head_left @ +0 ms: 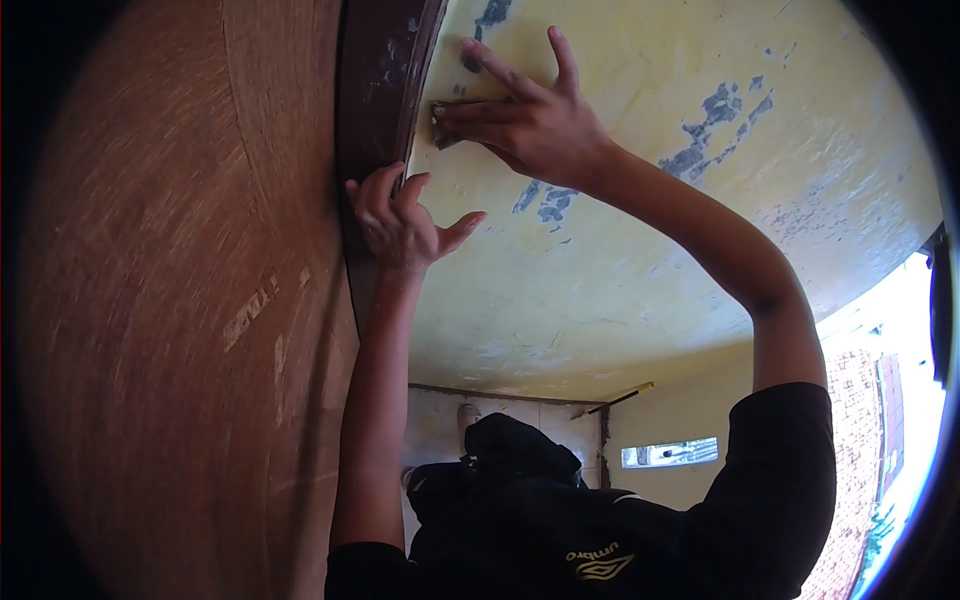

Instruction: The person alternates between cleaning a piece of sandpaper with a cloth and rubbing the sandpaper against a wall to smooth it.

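My right hand (pixel 530 120) lies flat against a yellow painted wall (pixel 640 250), its fingers pointing left. Its fingertips press a small dark piece of sandpaper (pixel 443 125) onto the wall beside a dark brown door frame (pixel 380 90). My left hand (pixel 400 220) is lower, with its fingers curled over the edge of that frame and the thumb spread out to the right; it holds nothing loose. Both arms reach up from a black shirt (pixel 600 540) at the bottom of the view.
A brown wooden door (pixel 180 300) fills the left side. Blue patches (pixel 715 125) show through the yellow paint. Lower down are a dark bundle (pixel 510 440), a small window (pixel 668 453) and a bright opening with a brick wall (pixel 860 430) at the right.
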Tool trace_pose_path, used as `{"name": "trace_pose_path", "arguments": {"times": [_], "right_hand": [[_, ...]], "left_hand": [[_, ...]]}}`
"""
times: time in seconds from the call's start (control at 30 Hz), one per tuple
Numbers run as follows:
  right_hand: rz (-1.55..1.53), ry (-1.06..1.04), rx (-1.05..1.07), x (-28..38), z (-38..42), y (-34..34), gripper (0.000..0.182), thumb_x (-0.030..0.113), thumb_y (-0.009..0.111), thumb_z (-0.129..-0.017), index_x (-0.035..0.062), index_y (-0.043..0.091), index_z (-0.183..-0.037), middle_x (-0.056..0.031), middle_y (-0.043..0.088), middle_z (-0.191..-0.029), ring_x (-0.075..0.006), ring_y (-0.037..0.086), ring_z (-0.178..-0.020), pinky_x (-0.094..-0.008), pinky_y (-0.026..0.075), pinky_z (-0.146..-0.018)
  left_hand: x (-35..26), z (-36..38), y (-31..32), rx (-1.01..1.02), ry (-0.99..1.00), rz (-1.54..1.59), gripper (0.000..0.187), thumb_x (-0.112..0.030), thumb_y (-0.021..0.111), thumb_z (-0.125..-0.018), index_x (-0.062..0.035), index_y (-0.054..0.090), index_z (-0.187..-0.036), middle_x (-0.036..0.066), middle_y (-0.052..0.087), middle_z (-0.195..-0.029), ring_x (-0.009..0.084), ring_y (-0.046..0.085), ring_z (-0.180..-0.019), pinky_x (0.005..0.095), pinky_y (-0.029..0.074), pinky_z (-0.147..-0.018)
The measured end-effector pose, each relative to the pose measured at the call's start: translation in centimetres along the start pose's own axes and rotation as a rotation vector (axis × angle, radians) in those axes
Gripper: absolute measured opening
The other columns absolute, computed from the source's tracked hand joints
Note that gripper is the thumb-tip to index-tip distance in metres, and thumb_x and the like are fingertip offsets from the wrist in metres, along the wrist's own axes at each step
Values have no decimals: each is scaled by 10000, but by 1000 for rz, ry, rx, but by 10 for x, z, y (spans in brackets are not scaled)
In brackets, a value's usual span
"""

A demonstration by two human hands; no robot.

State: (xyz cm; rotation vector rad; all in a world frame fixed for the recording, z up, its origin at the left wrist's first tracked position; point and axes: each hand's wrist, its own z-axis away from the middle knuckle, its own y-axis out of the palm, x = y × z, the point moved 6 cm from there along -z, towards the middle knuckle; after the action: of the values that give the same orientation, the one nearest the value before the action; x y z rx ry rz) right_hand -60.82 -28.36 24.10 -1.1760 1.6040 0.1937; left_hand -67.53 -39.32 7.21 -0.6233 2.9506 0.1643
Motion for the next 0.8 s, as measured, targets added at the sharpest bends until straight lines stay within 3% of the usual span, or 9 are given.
{"name": "trace_pose_path", "arguments": {"times": [0.13, 0.27, 0.33, 0.37, 0.47, 0.6, 0.7, 0.8], "right_hand": [[-33, -60, 67, 39, 46, 23, 305, 397, 664, -967, 479, 792, -1231, 275, 671, -1440, -106, 292, -1635, -765, -39, -1274], [-27, -61, 56, 19, 20, 13, 297, 420, 649, -993, 485, 781, -1251, 280, 692, -1402, -107, 296, -1633, -759, -35, -1277], [6, 39, 22, 36, 10, 19, 299, 409, 651, -973, 491, 790, -1225, 291, 693, -1390, -106, 281, -1636, -760, 71, -1273], [7, 44, 17, 32, 12, 18, 299, 409, 651, -973, 491, 790, -1225, 291, 693, -1390, -106, 281, -1636, -760, 71, -1273], [6, -117, 45, 5, 12, 5, 293, 384, 638, -998, 471, 794, -1230, 275, 686, -1411, -144, 241, -1653, -773, 104, -1260], [6, 25, -9, 17, -1, 4, 293, 368, 643, -997, 468, 801, -1222, 278, 684, -1413, -157, 209, -1663, -765, 100, -1268], [-67, -70, 104, 21, 31, 13, 298, 365, 644, -980, 469, 804, -1209, 281, 689, -1405, -139, 238, -1654, -765, 77, -1272], [-56, -69, 104, -12, 13, -10, 300, 372, 639, -981, 463, 801, -1216, 271, 699, -1393, -136, 258, -1648, -763, 34, -1286]], "left_hand": [[0, -4, 4, -11, -17, -48, 832, -843, 672, -874, -112, 556, -1254, 130, 487, -1368, 333, 423, -1331, 653, 198, -1265], [4, 0, 4, -1, -9, -42, 833, -829, 664, -884, -109, 531, -1282, 140, 473, -1389, 348, 405, -1336, 669, 195, -1251], [3, 1, 6, -4, -14, -36, 837, -837, 672, -870, -119, 529, -1275, 139, 480, -1382, 349, 405, -1335, 672, 207, -1243], [2, 1, 5, -4, -7, -36, 837, -837, 672, -870, -119, 529, -1275, 139, 480, -1382, 349, 405, -1335, 672, 207, -1243], [6, -2, 3, 0, 13, -35, 852, -847, 672, -862, -121, 519, -1280, 139, 479, -1382, 349, 402, -1336, 672, 219, -1237], [-3, 2, 6, 11, -7, -43, 866, -847, 682, -856, -124, 503, -1296, 136, 474, -1380, 346, 396, -1329, 667, 226, -1234], [5, -2, 5, 15, -23, -65, 869, -843, 693, -851, -125, 496, -1298, 133, 470, -1375, 344, 388, -1324, 656, 225, -1231], [1, -4, 1, 19, -27, -19, 862, -832, 706, -851, -124, 496, -1298, 132, 462, -1383, 343, 379, -1332, 648, 220, -1230]]}}
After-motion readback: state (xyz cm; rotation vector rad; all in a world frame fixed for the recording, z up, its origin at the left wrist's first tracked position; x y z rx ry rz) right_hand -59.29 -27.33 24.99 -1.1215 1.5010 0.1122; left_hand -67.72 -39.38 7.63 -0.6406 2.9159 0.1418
